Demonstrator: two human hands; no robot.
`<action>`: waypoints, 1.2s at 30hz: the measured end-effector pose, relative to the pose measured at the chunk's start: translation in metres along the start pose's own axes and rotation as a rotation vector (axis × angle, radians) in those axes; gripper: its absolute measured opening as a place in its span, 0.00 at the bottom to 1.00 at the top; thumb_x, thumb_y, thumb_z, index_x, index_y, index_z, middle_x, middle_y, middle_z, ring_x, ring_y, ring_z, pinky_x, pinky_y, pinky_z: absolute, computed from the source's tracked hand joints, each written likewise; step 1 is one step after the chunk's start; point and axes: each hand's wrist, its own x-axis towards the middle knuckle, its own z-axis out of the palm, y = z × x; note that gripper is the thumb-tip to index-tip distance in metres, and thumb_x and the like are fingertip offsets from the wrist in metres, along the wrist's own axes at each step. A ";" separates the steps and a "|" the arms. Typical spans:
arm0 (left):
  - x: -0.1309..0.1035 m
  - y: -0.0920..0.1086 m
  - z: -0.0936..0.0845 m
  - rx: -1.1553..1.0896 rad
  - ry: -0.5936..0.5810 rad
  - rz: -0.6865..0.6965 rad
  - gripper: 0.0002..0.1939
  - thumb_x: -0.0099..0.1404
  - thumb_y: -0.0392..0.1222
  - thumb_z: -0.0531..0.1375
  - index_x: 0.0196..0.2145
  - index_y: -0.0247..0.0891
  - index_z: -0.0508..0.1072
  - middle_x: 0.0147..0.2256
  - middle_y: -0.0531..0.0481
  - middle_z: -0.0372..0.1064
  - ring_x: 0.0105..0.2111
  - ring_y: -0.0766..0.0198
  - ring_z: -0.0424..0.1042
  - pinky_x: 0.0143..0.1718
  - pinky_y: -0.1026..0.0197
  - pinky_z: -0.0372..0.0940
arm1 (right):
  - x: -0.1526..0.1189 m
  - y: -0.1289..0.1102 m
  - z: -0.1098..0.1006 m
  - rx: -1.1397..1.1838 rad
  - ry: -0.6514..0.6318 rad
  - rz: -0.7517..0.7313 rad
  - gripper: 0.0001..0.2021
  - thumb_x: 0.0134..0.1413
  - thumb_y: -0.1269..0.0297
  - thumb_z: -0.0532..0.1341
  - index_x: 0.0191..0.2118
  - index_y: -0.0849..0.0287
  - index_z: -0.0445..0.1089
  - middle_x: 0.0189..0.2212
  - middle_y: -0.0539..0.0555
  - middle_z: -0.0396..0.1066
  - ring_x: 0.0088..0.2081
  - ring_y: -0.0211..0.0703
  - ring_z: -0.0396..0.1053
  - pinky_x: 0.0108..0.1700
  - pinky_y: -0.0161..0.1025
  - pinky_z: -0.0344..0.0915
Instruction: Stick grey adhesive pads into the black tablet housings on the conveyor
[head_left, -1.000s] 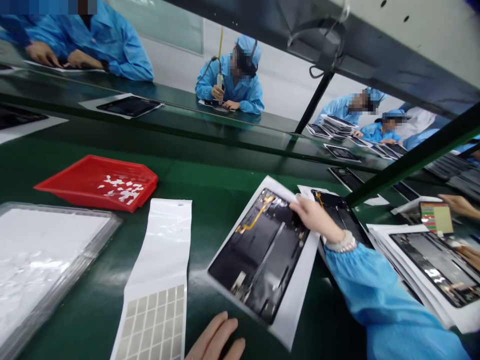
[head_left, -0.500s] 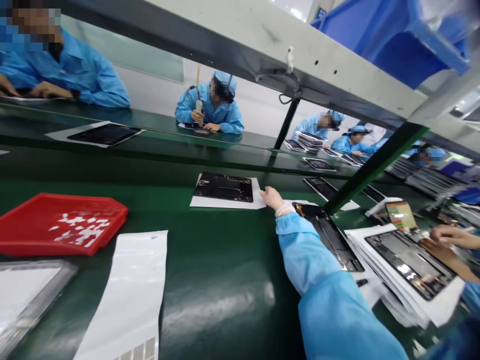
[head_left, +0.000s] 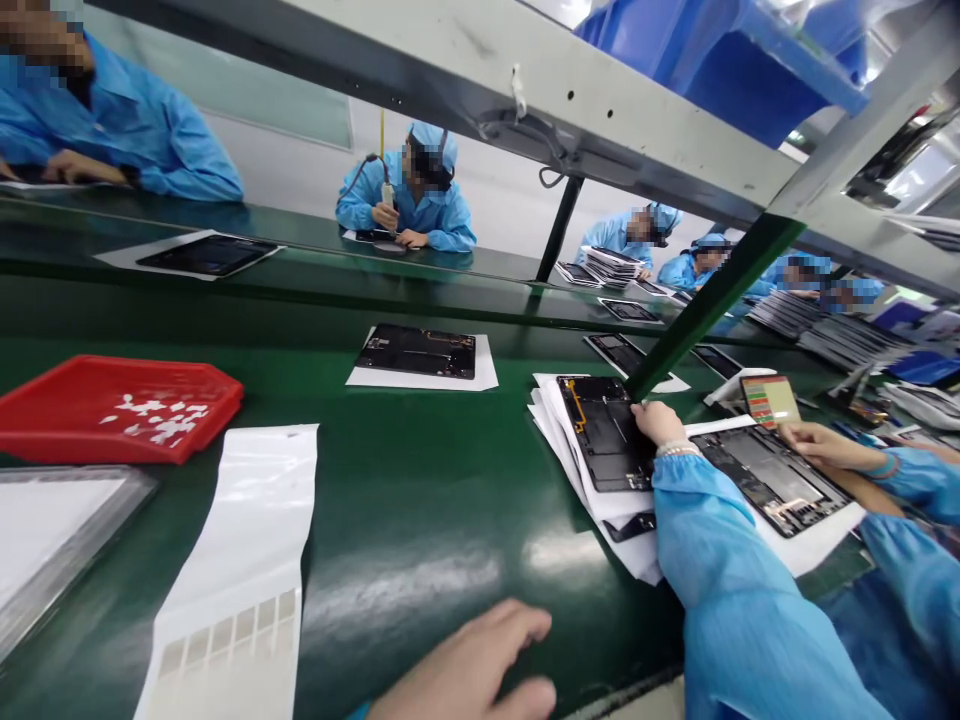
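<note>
My right hand [head_left: 660, 424] is at the right edge of a black device panel [head_left: 604, 435] with an orange ribbon, its fingers bent on the edge. That panel lies on stacked white sheets [head_left: 559, 440]. Low in the middle, my left hand [head_left: 480, 665] hovers over the green bench, fingers apart and nothing in them. Farther back, another black panel [head_left: 420, 352] rests on a white sheet [head_left: 486, 365]. A white strip with pale square stickers [head_left: 259, 490] lies at the left.
A red tray [head_left: 67, 400] with white bits and a clear-edged folder [head_left: 60, 540] are at the left. A green post [head_left: 712, 305] slants down behind the stack. At the right, a co-worker's hands [head_left: 832, 450] work over another panel [head_left: 772, 475]. Other people sit across the bench.
My right hand has left the far sheet's edge and moved right and nearer, onto the ribboned panel. My left hand has come into view at the bottom. The view has shifted slightly.
</note>
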 end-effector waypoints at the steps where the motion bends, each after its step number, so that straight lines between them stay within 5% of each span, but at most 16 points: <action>1: 0.017 0.005 0.000 -0.164 -0.045 -0.093 0.15 0.59 0.41 0.58 0.46 0.43 0.71 0.43 0.50 0.72 0.40 0.62 0.72 0.42 0.63 0.67 | 0.001 -0.002 -0.001 0.040 0.009 0.002 0.16 0.61 0.59 0.58 0.51 0.61 0.65 0.50 0.58 0.65 0.47 0.46 0.67 0.48 0.49 0.67; 4: 0.073 0.015 0.007 -0.643 0.000 -0.349 0.19 0.56 0.47 0.64 0.42 0.33 0.71 0.38 0.44 0.71 0.37 0.62 0.71 0.41 0.62 0.65 | 0.002 -0.006 -0.010 0.187 -0.014 0.003 0.16 0.61 0.59 0.58 0.51 0.62 0.65 0.50 0.59 0.65 0.47 0.46 0.67 0.48 0.49 0.67; 8: 0.134 0.020 0.026 -0.795 0.095 -0.361 0.22 0.60 0.55 0.60 0.39 0.31 0.68 0.38 0.42 0.69 0.37 0.63 0.70 0.40 0.63 0.64 | -0.013 -0.007 -0.023 0.431 -0.144 0.018 0.16 0.61 0.59 0.58 0.51 0.61 0.65 0.48 0.57 0.67 0.45 0.45 0.68 0.45 0.47 0.69; 12: 0.153 0.022 0.022 -0.915 0.215 -0.360 0.19 0.64 0.54 0.58 0.36 0.32 0.66 0.30 0.47 0.68 0.29 0.67 0.69 0.36 0.63 0.65 | -0.048 -0.007 -0.027 0.674 -0.274 0.025 0.14 0.61 0.59 0.58 0.47 0.63 0.67 0.42 0.56 0.71 0.39 0.42 0.71 0.41 0.45 0.71; 18: 0.097 0.031 -0.054 -0.945 0.480 -0.304 0.12 0.61 0.46 0.62 0.34 0.34 0.68 0.27 0.54 0.63 0.23 0.73 0.63 0.27 0.69 0.60 | -0.130 -0.003 -0.011 0.972 -0.478 -0.003 0.09 0.57 0.70 0.53 0.39 0.62 0.70 0.34 0.58 0.76 0.36 0.47 0.75 0.39 0.43 0.74; 22: 0.025 0.036 -0.091 -0.896 0.704 -0.252 0.22 0.61 0.58 0.59 0.45 0.39 0.68 0.39 0.52 0.66 0.37 0.67 0.68 0.35 0.68 0.65 | -0.190 0.000 0.018 1.365 -0.550 0.086 0.06 0.49 0.68 0.62 0.36 0.59 0.70 0.35 0.54 0.77 0.37 0.46 0.75 0.39 0.41 0.75; 28: -0.053 0.001 -0.083 -0.823 0.419 -0.420 0.27 0.64 0.53 0.56 0.57 0.40 0.57 0.46 0.44 0.66 0.43 0.58 0.70 0.39 0.55 0.70 | -0.257 0.004 0.070 1.437 -0.655 0.179 0.21 0.33 0.66 0.74 0.36 0.59 0.68 0.31 0.49 0.76 0.28 0.40 0.74 0.30 0.36 0.76; 31: -0.058 -0.025 -0.083 -0.635 0.474 -0.439 0.27 0.62 0.45 0.56 0.57 0.36 0.57 0.43 0.44 0.68 0.38 0.61 0.71 0.37 0.58 0.69 | -0.283 0.010 0.074 1.345 -0.675 0.232 0.23 0.31 0.64 0.76 0.35 0.60 0.66 0.29 0.48 0.76 0.27 0.39 0.74 0.27 0.34 0.75; 36: -0.045 -0.052 -0.093 -0.371 0.580 -0.473 0.27 0.60 0.34 0.53 0.58 0.33 0.58 0.23 0.58 0.61 0.21 0.69 0.63 0.25 0.67 0.61 | -0.306 0.028 0.072 1.097 -0.808 0.283 0.26 0.35 0.60 0.75 0.40 0.60 0.65 0.22 0.47 0.72 0.24 0.40 0.74 0.23 0.32 0.73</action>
